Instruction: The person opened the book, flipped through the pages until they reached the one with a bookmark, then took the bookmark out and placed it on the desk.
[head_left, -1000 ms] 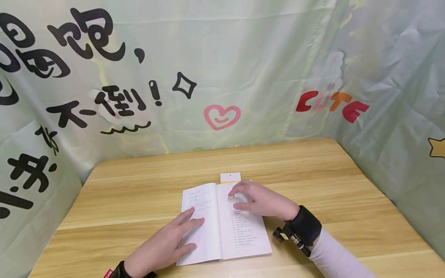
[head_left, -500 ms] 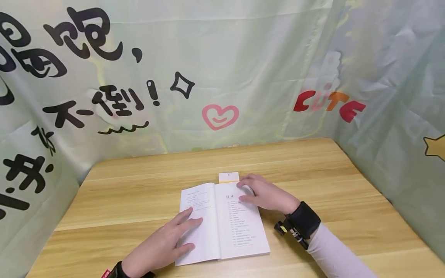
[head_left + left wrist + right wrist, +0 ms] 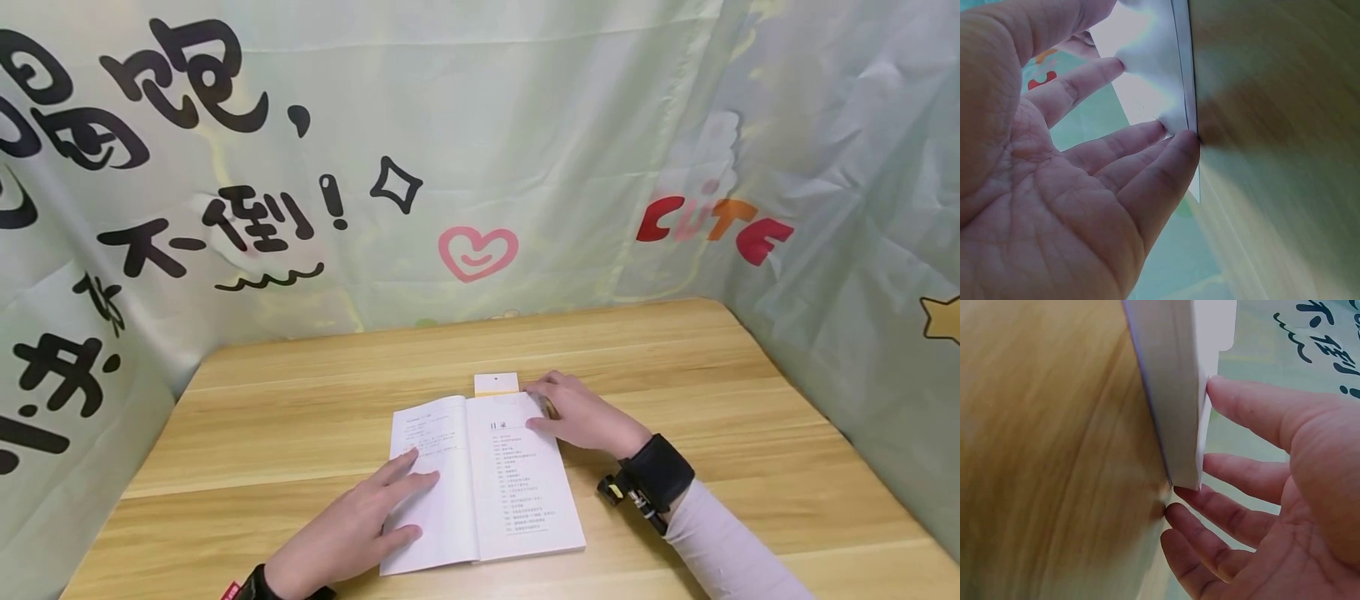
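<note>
An open book [image 3: 525, 500] lies on the table, its right page printed with a list under a two-character heading. Across the lower part of the left page rests my left hand [image 3: 352, 527], fingers spread and fairly straight. In the left wrist view its fingertips meet the page [image 3: 1147, 69] near the book's edge. My right hand [image 3: 585, 414] is at the far right corner of the book, fingers slightly bent. The right wrist view shows its thumb and index fingertip against the page side, beside the thick page block [image 3: 1175, 394]; the lower fingertips are down by the table.
A white card with an orange stripe [image 3: 496, 382] sticks out past the book's far edge. The wooden table [image 3: 315, 375] reaches back to a printed cloth backdrop [image 3: 570, 150], which also hangs along the left and right sides.
My right hand has slid from over the right page's heading out to the book's far right corner, uncovering the heading. The left hand and the book have stayed in place.
</note>
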`<control>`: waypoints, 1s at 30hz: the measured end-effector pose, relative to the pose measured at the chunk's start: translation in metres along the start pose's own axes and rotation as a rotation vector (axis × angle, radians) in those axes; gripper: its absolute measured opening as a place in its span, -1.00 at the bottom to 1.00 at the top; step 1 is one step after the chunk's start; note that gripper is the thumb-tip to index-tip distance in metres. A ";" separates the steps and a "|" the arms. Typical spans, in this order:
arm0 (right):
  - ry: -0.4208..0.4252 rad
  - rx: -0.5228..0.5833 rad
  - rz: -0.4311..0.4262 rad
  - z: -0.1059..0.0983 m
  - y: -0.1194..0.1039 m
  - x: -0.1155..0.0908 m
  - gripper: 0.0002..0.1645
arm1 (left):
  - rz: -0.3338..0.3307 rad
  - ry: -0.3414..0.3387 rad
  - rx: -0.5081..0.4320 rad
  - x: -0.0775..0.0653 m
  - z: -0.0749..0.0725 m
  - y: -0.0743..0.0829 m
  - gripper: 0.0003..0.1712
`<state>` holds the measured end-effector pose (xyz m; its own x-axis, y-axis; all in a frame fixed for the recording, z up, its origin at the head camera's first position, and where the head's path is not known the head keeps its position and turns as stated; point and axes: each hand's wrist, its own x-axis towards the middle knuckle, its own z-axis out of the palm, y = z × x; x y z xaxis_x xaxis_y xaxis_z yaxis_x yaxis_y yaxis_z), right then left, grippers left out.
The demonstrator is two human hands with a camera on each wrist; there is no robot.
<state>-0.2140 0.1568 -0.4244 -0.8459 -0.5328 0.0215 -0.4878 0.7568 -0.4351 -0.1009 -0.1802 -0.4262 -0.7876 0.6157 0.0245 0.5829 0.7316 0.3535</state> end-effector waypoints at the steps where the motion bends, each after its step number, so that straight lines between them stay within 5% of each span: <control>1: 0.003 -0.002 0.005 0.000 0.001 0.000 -0.33 | 0.000 0.000 0.001 0.000 0.000 0.000 -0.34; 30: 0.096 0.061 -0.021 0.000 0.007 0.004 -0.56 | 0.018 0.019 0.015 0.000 0.001 0.001 -0.35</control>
<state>-0.2204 0.1598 -0.4270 -0.8539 -0.5074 0.1157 -0.4938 0.7198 -0.4880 -0.1005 -0.1792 -0.4265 -0.7807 0.6231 0.0481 0.5996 0.7252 0.3384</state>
